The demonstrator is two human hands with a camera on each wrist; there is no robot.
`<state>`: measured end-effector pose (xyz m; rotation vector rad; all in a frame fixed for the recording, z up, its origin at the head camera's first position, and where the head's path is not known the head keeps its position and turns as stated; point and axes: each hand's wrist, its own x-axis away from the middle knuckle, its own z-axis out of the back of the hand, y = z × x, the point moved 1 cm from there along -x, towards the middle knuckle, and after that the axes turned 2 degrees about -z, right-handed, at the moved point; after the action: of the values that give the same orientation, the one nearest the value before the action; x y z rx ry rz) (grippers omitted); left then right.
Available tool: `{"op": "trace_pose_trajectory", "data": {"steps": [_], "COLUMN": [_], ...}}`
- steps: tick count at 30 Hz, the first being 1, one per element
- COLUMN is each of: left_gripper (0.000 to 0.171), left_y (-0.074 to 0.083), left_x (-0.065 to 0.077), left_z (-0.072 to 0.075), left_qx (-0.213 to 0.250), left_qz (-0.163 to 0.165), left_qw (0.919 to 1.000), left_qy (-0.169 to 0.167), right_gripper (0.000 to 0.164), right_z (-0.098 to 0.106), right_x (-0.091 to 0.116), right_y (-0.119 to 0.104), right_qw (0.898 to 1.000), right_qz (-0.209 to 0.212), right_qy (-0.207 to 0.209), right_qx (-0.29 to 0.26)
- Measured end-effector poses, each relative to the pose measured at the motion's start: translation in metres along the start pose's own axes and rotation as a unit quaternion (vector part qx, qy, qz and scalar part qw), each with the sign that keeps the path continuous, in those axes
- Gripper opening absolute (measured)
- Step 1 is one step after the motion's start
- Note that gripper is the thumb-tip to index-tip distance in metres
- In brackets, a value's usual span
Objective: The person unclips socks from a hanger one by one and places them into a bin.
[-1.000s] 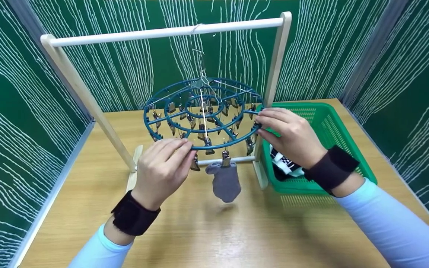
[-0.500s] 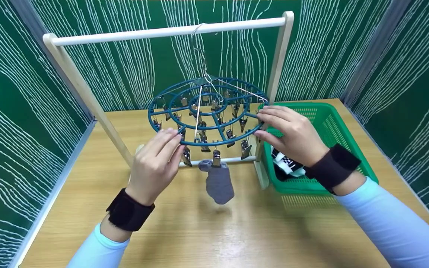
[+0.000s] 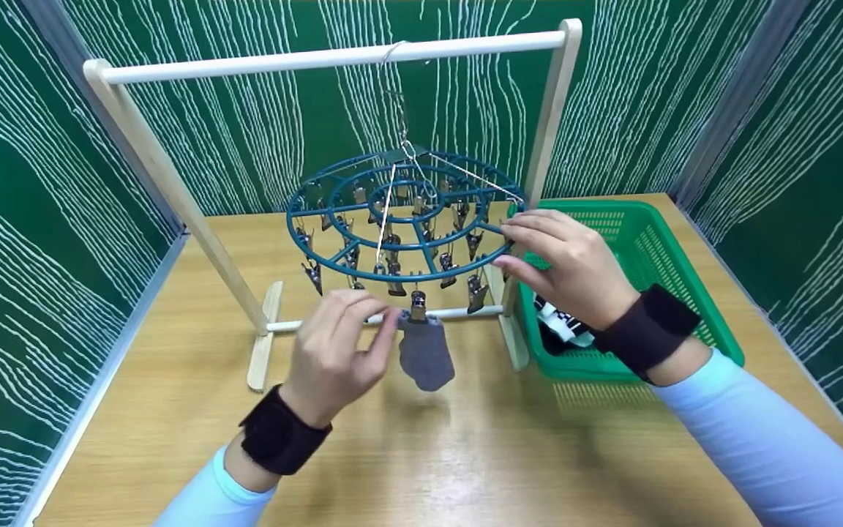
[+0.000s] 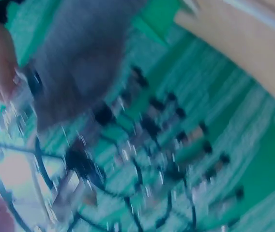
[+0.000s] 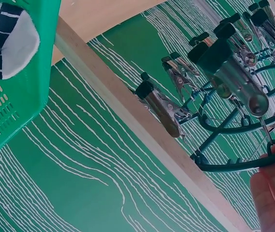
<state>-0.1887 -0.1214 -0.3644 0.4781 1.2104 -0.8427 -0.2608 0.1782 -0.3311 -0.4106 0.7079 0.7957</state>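
A round blue clip hanger [image 3: 465, 272] hangs from the rack's bar, its rings lined with metal clips [image 3: 476, 293]. From a clip at its near edge dangles a grey sock [image 3: 427, 357], which looms blurred in the left wrist view. My right hand [image 3: 571, 263] holds the hanger's outer ring at the right, fingers over it and thumb lower; in the right wrist view its fingers [image 5: 268, 193] meet the rim. My left hand [image 3: 341, 351] is off the ring, thumb and forefinger close together beside the sock's upper left edge.
A wooden rack with a white top bar [image 3: 260, 66] stands on the table [image 3: 173, 410]. Behind my right hand, a green basket [image 3: 692, 293] contains black-and-white socks [image 3: 564, 322]. Green walls with white wavy lines [image 3: 19, 219] surround the table.
My left hand has let go of the hanger's near edge and moved down and right beside the sock. The hanger turned a little, carrying the sock left. My right hand stays at the ring.
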Motion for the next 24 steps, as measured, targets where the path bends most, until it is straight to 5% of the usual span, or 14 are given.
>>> {"op": "trace_pose_trajectory", "data": {"steps": [3,6,13,16,24], "left_gripper": [0.023,0.035,0.032,0.028,0.018], "left_y": [0.008,0.013,0.013,0.008,0.002], "left_x": [0.001,0.002,-0.005,-0.007,-0.009], "left_z": [-0.006,-0.010,-0.015,-0.018,-0.022], "left_qx": [0.049,0.086,0.168,0.197,0.222], "left_qz": [0.049,0.119,0.296,0.326,0.359], "left_qw": [0.9966,0.9843,0.9179,0.8989,0.8753], "left_qy": [-0.044,-0.097,-0.205,-0.217,-0.236], "right_gripper": [0.042,0.043,0.043,0.044,0.045], "right_z": [0.000,-0.001,-0.002,-0.003,-0.006], "right_x": [0.000,0.001,0.000,0.001,0.005], "right_y": [0.000,0.000,0.000,0.000,0.000], "right_qw": [1.000,1.000,1.000,1.000,1.000], "right_qz": [0.001,0.000,0.001,0.004,-0.006], "right_qy": [-0.002,-0.003,-0.001,0.000,0.011], "right_qx": [0.008,0.010,0.008,0.006,-0.011]}}
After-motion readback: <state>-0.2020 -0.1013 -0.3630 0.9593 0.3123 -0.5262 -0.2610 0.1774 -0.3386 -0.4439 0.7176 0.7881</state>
